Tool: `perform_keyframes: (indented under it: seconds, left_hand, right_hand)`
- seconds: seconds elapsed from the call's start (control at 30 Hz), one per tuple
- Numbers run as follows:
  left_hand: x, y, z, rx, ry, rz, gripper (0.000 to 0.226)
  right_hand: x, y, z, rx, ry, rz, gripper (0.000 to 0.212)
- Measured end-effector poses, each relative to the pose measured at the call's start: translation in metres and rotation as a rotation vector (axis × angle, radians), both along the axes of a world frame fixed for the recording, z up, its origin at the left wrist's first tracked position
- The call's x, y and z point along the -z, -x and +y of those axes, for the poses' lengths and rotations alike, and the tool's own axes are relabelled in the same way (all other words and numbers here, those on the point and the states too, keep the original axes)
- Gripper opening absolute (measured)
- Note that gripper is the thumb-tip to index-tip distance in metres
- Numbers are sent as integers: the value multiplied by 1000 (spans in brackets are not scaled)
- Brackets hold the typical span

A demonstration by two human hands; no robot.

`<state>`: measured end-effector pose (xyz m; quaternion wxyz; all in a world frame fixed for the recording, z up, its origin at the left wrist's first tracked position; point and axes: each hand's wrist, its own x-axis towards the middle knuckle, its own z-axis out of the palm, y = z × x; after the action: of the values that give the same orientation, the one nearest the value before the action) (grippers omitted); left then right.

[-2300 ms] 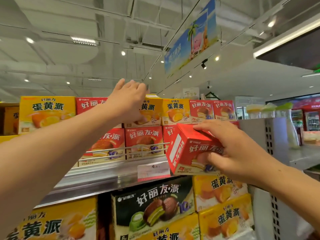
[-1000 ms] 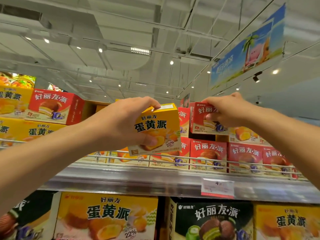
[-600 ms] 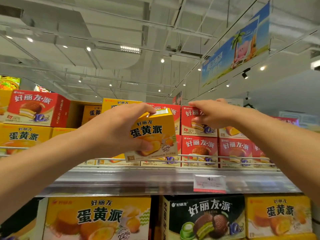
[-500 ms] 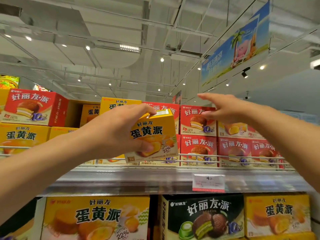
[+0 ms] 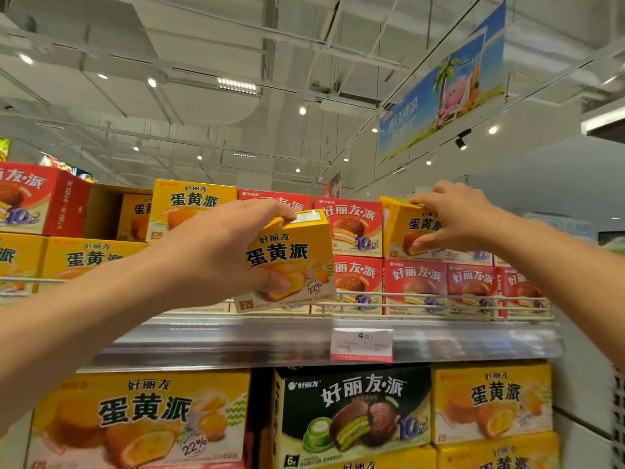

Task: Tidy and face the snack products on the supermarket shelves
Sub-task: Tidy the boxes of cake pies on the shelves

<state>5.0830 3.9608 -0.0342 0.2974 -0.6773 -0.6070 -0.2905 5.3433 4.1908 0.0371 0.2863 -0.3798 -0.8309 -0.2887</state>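
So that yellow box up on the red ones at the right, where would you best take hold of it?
Probably from the front, across its height: fingers over the top edge, thumb under the lower front of the yellow box. Its face points outward and a red box stands close on its left, so the sides look hard to reach. The right hand grips it that way; the left hand holds another yellow box likewise.

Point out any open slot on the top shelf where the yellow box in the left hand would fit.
One recessed gap opens in the upper row, between the big red box at left and the yellow egg-yolk pie box; another yellow box sits deep inside. Rightward, red boxes pack both rows tightly, where the right hand grips a yellow box.
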Motion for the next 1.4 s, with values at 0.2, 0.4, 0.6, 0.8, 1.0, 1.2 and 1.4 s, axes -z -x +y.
perform_keyframes:
  seconds: [0.2,0.4,0.6,0.8,1.0,1.2,1.4]
  left_hand:
    - [3,-12,2,-54,-1,18,78]
    - [2,-18,4,-94,37,75,79]
    - [1,-7,-2,-87,18,62,81]
    - [12,20,-43,-24,23,76,81]
    - [25,105,-128,-74,44,81,82]
    - [35,193,-209,-116,46,70,80]
    - [36,238,-247,-128,39,63,82]
  right_hand:
    - [7,-4,0,-124,194,135,77]
    - [12,-15,-9,-100,-117,63,83]
    - [15,-33,-54,-133,-170,90,81]
    - [41,-2,-126,-250,-146,53,81]
    - [62,84,-207,-311,-84,-9,85]
    - [70,178,-273,-354,-114,-30,80]
    - [66,228,-302,-422,-67,-10,78]
